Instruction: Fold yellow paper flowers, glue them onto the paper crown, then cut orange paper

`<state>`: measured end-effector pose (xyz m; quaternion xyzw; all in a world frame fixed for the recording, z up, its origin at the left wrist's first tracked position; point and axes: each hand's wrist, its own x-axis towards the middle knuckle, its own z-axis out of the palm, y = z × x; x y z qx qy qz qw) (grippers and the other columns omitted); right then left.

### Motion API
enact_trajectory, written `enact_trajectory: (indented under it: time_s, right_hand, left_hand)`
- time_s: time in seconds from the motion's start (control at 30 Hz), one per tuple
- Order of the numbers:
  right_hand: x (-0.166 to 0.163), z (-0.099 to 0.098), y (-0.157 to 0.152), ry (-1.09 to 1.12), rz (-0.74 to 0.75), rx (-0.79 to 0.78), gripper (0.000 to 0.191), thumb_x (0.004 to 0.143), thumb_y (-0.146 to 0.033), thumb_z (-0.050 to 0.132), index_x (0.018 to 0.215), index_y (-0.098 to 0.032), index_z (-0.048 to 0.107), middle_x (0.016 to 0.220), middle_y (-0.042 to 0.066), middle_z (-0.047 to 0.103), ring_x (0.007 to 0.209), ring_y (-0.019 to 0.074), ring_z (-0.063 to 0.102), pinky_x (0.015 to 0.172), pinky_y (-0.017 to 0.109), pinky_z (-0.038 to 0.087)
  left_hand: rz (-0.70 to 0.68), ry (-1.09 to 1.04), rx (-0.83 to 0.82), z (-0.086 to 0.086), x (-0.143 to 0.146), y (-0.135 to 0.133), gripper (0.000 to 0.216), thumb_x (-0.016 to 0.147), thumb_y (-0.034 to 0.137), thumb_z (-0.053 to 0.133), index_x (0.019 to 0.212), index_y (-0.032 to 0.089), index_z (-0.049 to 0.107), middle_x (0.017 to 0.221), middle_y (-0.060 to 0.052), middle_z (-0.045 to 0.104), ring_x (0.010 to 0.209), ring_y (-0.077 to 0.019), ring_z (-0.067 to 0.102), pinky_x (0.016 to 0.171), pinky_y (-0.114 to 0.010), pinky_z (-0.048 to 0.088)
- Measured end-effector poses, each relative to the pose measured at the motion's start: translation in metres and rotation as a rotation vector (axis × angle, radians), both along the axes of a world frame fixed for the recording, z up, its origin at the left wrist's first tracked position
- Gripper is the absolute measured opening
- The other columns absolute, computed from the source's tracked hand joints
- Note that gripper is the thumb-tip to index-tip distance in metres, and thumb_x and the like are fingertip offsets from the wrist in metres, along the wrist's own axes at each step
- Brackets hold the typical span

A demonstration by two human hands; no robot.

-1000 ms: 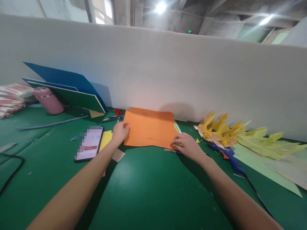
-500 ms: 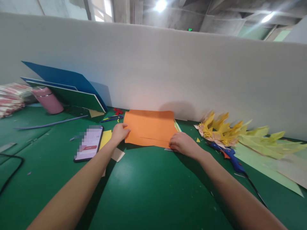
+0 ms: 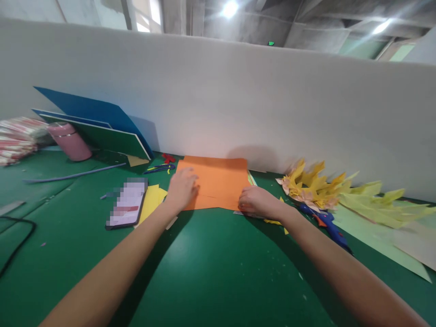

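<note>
A sheet of orange paper lies before me against the foot of the white partition, and other paper shows under its right edge. My left hand is over its left part, fingers bent and somewhat apart with nothing in them. At the lower right corner of the sheet is my right hand, its fingers curled together on the paper. The fingertips there are partly hidden. Small yellow paper scraps lie beside the right wrist.
To the left are a phone, yellow paper, a pink bottle and leaning blue and green boards. On the right lie yellow paper leaves, a blue glue gun and pale green paper.
My left hand has let go of the sheet's left edge and moved right, over the paper. More yellow scraps show by my right wrist, while the right hand has barely moved.
</note>
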<state>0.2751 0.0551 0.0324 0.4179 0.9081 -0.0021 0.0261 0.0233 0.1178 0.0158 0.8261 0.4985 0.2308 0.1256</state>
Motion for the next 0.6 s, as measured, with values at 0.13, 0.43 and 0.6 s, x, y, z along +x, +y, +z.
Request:
enact_trajectory:
  time_s: [0.13,0.43,0.6]
  right_hand:
    - [0.004,-0.003,0.003,0.012,-0.005,-0.017,0.023,0.080,-0.015,0.050,0.073,-0.018,0.072,0.073,0.007,0.070,0.074,0.0187,0.058,0.065,0.027,0.036]
    - [0.010,-0.008,0.009,0.066,-0.037,-0.038,0.025,0.080,-0.011,0.048,0.078,-0.018,0.072,0.078,0.006,0.071,0.076,0.0184,0.060,0.066,0.025,0.038]
    - [0.012,-0.010,0.009,0.087,-0.055,-0.042,0.026,0.082,-0.013,0.047,0.082,-0.018,0.073,0.082,0.007,0.071,0.078,0.0187,0.061,0.067,0.025,0.039]
  left_hand:
    - [-0.328,0.068,-0.039,-0.004,0.016,-0.013,0.040,0.062,0.029,0.078,0.099,0.022,0.063,0.122,-0.008,0.060,0.117,-0.0267,0.052,0.099,-0.037,0.039]
    - [-0.415,0.135,0.012,-0.009,0.025,-0.016,0.010,0.080,0.018,0.058,0.085,0.018,0.066,0.097,-0.011,0.066,0.101,-0.0275,0.059,0.088,-0.040,0.045]
    - [-0.511,0.110,0.051,-0.012,0.057,-0.036,0.026,0.091,0.022,0.043,0.094,0.016,0.068,0.106,-0.012,0.065,0.100,-0.0233,0.058,0.088,-0.035,0.045]
